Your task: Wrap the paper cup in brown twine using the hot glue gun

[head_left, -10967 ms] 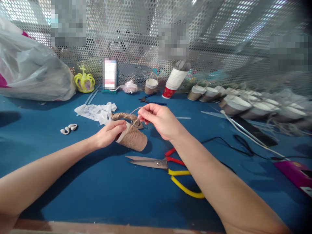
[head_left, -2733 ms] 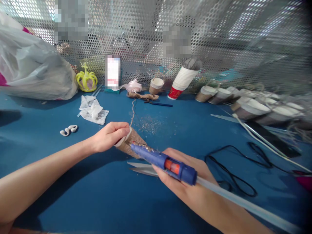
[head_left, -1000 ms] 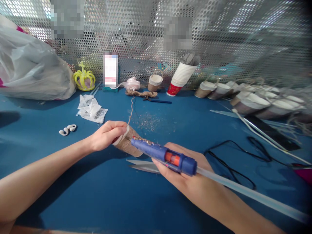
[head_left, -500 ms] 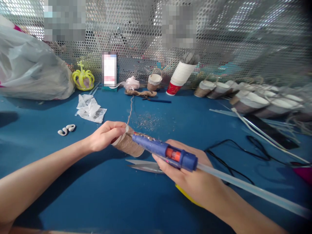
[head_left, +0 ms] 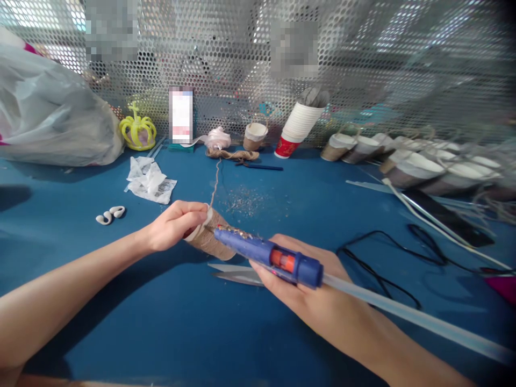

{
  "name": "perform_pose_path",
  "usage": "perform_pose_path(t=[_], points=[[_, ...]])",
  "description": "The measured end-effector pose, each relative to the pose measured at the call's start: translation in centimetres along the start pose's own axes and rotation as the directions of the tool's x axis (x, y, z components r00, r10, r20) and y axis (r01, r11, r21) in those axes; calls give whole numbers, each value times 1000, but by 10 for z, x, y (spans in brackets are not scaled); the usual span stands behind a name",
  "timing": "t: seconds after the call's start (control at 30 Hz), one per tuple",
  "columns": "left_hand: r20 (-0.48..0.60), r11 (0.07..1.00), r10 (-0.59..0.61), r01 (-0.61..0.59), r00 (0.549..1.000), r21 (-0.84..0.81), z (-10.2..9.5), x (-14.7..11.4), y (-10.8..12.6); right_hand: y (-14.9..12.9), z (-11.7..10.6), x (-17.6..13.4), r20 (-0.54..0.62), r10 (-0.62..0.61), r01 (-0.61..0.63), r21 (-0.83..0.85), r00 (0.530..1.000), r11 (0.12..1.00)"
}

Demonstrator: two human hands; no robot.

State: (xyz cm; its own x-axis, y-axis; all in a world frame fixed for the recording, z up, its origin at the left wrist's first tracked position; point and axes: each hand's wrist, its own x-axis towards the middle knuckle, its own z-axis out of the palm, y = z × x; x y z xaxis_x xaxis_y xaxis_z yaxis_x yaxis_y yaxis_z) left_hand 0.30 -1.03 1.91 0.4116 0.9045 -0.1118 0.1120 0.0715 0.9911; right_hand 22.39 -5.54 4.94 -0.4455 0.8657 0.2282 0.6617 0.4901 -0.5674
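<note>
My left hand (head_left: 177,226) grips a paper cup (head_left: 215,242) by its rim; the cup lies tilted and its side is wrapped in brown twine. From the rim a loose strand of twine (head_left: 215,185) runs back to a twine bundle (head_left: 234,155). My right hand (head_left: 298,279) is closed round a blue hot glue gun (head_left: 250,247), whose tip is at the wrapped side near the rim. A long clear glue stick (head_left: 387,303) sticks out of the gun's rear. Scissors (head_left: 237,275) lie below the gun, their handles hidden by my right hand.
Several twine-wrapped cups (head_left: 419,164) stand at the right, near a dark phone (head_left: 451,215) and a black cable (head_left: 374,236). Stacked paper cups (head_left: 300,126), a lit phone (head_left: 181,115) and a yellow crown-shaped piece (head_left: 137,129) line the mesh partition. A plastic bag (head_left: 52,107) sits left.
The glue gun and my right hand have shifted slightly left and down along the cup's side. My left hand and the cup have barely moved.
</note>
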Motion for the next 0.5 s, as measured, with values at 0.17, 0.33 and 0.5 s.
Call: perform_pose_path(t=[0.17, 0.33, 0.5], points=[[25, 999, 32, -32, 999, -12, 1, 0, 1, 2, 1, 0, -19, -4, 4, -5, 1000, 1000], [30, 998, 69, -69, 997, 4, -1, 1, -1, 2, 0, 0, -17, 8, -7, 33, 1000, 999], [19, 996, 62, -63, 998, 64, -3, 1, -4, 11, 0, 2, -8, 26, -25, 64, 1000, 998]])
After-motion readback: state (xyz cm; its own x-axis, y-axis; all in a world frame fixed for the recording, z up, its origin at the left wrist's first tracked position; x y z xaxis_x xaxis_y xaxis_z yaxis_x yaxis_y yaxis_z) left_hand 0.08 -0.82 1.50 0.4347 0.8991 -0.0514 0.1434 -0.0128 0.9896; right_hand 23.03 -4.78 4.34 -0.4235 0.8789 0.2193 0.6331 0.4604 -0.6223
